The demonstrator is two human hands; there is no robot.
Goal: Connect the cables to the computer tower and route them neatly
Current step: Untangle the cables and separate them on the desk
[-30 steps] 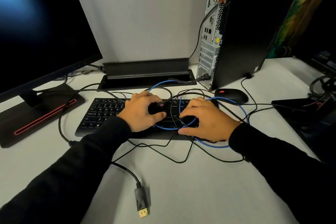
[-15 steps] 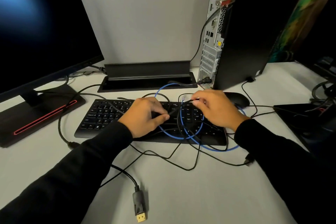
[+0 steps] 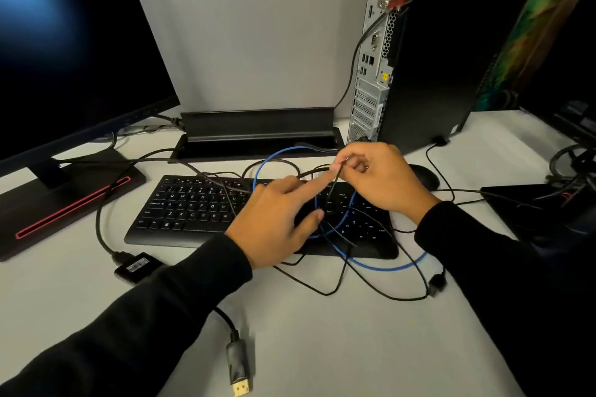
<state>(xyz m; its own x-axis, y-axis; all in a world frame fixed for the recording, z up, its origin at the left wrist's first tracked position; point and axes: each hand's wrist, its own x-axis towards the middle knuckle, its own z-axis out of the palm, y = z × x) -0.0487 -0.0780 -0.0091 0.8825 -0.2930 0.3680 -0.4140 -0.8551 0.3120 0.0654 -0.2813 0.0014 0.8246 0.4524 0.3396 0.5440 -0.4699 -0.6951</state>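
While untangling, not yet plugging: right hand (image 3: 380, 179) lifted over the far right of the flat black keyboard (image 3: 193, 209), fingertips pinching a thin black cable (image 3: 333, 184) near its end; left hand (image 3: 277, 222) loosely spread, forefinger stretched toward that pinch, thumb beside the looped blue network cable (image 3: 383, 266), gripping nothing. Judged an early step, sorting leads out of the knot. Next, probably: free the pinched end, carry it far right to the perforated metal rear panel (image 3: 374, 51) of the upright black computer tower (image 3: 445, 51), match a port. Near edge: loose black plug with gold tip (image 3: 238, 371), unconnected. Pale grey desk (image 3: 322, 348); dark monitor (image 3: 64, 51) far left; grey partition (image 3: 251, 45) behind; black mouse (image 3: 425, 176) beside the tower.
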